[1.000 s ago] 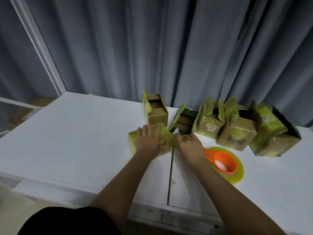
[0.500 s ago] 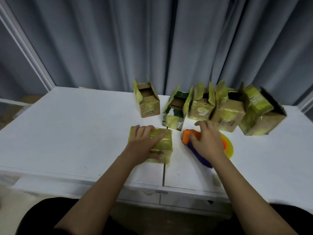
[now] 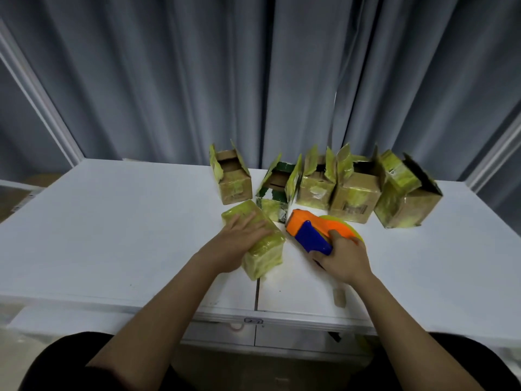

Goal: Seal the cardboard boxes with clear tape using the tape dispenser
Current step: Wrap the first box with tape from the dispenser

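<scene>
A closed cardboard box [image 3: 265, 251] wrapped in yellowish tape lies near the middle of the white table [image 3: 112, 221], turned at an angle. My left hand [image 3: 239, 235] rests flat on its top with the fingers spread. My right hand [image 3: 342, 256] grips the orange and blue tape dispenser [image 3: 313, 230], which holds a yellowish tape roll [image 3: 353, 231], just right of the box. The dispenser's orange nose points toward the box's far corner, a short gap away.
Several open cardboard boxes with raised flaps stand in a row behind: one brown [image 3: 232, 180], one green inside [image 3: 275, 193], then three more [image 3: 315, 184] [image 3: 355, 193] [image 3: 406, 198]. A small tan scrap [image 3: 339, 297] lies near the front edge. Grey curtains hang behind.
My right hand has lifted the dispenser by its handle and swung its nose toward the box. The box under my left hand has turned at an angle.
</scene>
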`<state>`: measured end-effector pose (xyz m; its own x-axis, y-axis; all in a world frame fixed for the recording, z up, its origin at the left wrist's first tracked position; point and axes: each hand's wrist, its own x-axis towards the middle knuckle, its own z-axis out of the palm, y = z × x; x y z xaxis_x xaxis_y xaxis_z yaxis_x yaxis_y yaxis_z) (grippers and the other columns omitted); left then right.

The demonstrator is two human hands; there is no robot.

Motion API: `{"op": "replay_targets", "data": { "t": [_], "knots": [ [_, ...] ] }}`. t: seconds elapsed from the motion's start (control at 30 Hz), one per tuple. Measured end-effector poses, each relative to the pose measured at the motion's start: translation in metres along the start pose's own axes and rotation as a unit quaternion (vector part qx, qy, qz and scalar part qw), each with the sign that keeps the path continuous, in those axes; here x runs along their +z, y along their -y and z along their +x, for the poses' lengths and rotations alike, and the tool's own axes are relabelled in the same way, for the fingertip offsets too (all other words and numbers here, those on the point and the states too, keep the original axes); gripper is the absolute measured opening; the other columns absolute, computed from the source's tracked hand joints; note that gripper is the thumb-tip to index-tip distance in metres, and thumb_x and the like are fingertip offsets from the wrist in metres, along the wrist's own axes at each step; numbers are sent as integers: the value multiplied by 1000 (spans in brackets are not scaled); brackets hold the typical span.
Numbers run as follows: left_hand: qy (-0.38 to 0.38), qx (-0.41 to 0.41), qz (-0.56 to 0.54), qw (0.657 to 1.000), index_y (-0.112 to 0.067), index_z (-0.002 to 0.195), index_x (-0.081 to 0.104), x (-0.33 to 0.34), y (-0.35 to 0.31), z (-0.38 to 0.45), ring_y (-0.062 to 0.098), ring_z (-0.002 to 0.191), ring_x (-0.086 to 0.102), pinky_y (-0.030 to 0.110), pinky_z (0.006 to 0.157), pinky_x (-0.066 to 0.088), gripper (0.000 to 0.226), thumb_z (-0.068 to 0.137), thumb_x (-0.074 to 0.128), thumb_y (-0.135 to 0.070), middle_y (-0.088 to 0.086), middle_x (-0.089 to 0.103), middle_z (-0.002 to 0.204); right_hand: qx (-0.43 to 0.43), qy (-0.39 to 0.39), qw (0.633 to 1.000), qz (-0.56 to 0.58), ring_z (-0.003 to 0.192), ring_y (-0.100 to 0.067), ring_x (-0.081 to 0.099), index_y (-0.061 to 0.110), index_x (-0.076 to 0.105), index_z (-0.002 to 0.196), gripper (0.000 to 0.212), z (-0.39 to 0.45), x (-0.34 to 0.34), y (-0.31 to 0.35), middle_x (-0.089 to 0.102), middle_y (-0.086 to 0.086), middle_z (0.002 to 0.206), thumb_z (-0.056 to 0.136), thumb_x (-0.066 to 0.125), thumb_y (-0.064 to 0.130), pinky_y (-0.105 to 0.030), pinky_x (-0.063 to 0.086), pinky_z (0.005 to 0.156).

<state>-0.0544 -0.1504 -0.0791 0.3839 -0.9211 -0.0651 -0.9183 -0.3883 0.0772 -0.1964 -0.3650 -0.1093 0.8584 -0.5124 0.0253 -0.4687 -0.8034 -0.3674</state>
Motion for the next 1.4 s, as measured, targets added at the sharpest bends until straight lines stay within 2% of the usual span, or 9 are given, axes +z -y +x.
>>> {"op": "replay_targets", "data": {
  "t": [0.13,0.27,0.47,0.6,0.77,0.93,1.1,1.27,1.4],
  "knots": [
    [-48,-26,-96,994,-29,144,30,-12,-10,3,17,147,-7,34,117,-4,81,79,44,16,-5,8,160,-40,-110,980,162,77,-2,46,20,49,96,31,-20,-15,3,48,20,70,83,72,36,-42,38,99],
    [-220,-67,-354,906,-28,145,32,-35,-34,8,7,140,22,26,111,25,54,96,53,-22,-10,26,153,-50,-114,953,275,125,-32,38,28,52,97,30,-30,-29,11,52,26,82,80,75,36,-54,40,98],
    [-353,3,-348,868,-21,128,58,-52,-52,14,4,120,46,22,97,43,37,92,59,-31,-13,53,124,-91,-122,943,295,136,-31,29,31,51,99,35,-31,-30,17,48,45,98,77,74,44,-57,41,98],
    [-421,11,-319,849,-17,114,69,-51,-55,10,9,106,56,31,87,52,29,88,63,-27,-11,61,110,-94,-125,946,282,142,-22,17,33,48,98,34,-32,-28,20,52,34,91,76,70,47,-55,34,105],
    [-426,26,-362,829,-22,103,71,-55,-55,3,5,99,57,26,86,50,22,81,72,-25,-11,62,101,-114,-165,943,266,137,-21,20,26,50,103,37,-31,-23,19,58,18,92,78,71,45,-53,28,109],
    [-383,27,-441,811,-20,108,63,-60,-48,-1,3,110,53,16,92,42,19,92,54,-20,-13,58,111,-207,-259,931,153,98,-6,44,19,50,99,35,-25,-25,15,45,21,90,80,69,42,-52,14,115],
    [-326,12,-419,847,-16,133,52,-63,-39,8,-4,125,42,6,100,30,34,101,40,-16,-7,52,134,-273,-301,910,85,105,-16,48,22,48,102,37,-20,-30,10,46,18,101,75,73,28,-41,11,113],
    [-220,28,-409,885,-21,149,25,-79,-32,24,-5,139,15,8,110,15,51,101,36,-5,-19,22,147,-295,-246,920,84,109,-17,49,15,56,106,33,-17,-33,4,60,5,104,80,70,30,-43,14,117],
    [-194,26,-351,916,-15,143,39,-87,-33,40,4,134,33,10,106,27,45,99,44,-8,-7,41,143,-312,-229,919,72,111,-19,49,16,52,108,37,-17,-36,4,59,1,104,79,73,22,-47,16,117]
  ]
}}
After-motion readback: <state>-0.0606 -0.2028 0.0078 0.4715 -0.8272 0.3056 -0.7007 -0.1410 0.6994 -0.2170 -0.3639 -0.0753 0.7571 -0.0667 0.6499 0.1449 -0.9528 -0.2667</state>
